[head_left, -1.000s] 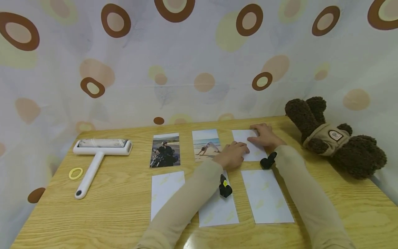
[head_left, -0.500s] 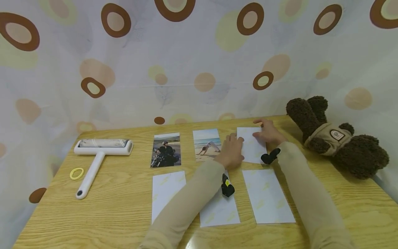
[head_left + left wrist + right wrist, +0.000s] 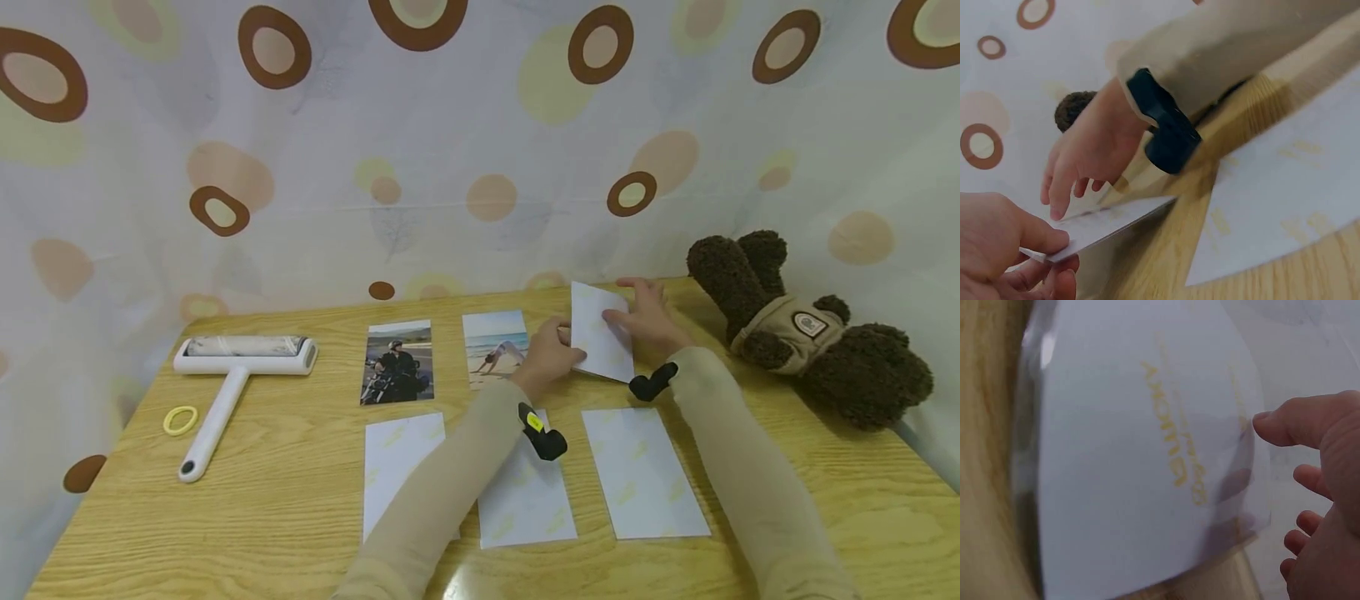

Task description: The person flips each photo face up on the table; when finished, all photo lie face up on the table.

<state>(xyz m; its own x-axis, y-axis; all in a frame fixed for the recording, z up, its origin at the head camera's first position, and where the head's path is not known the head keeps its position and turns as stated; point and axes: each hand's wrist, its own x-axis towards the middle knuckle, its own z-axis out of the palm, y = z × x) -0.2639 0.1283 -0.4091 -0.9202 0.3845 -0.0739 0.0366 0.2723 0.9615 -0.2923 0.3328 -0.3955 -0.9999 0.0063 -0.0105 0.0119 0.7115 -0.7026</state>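
Observation:
My left hand (image 3: pixel 550 360) pinches the near left edge of a photo print (image 3: pixel 597 337), which is tilted up off the table with its white back towards me. In the left wrist view the thumb (image 3: pixel 1041 232) lies on top and the fingers are underneath. At the print's right edge is my right hand (image 3: pixel 654 320), its thumb against the white back. The right wrist view has that thumb (image 3: pixel 1288 422) touching the edge, with the other fingers apart from the print and yellow lettering on its back. The print's picture side is hidden.
Left of my hands lie a beach photo (image 3: pixel 491 346) and a motorcycle photo (image 3: pixel 397 362), both face up. Nearer are white-backed prints, one at right (image 3: pixel 645 473). A lint roller (image 3: pixel 240 367) and yellow ring (image 3: pixel 180 421) are far left; a brown teddy bear (image 3: pixel 802 333) lies right.
The print has gone from flat on the table to raised and tilted. My left hand has moved from resting by its left side to pinching it; the right hand has shifted slightly away from me.

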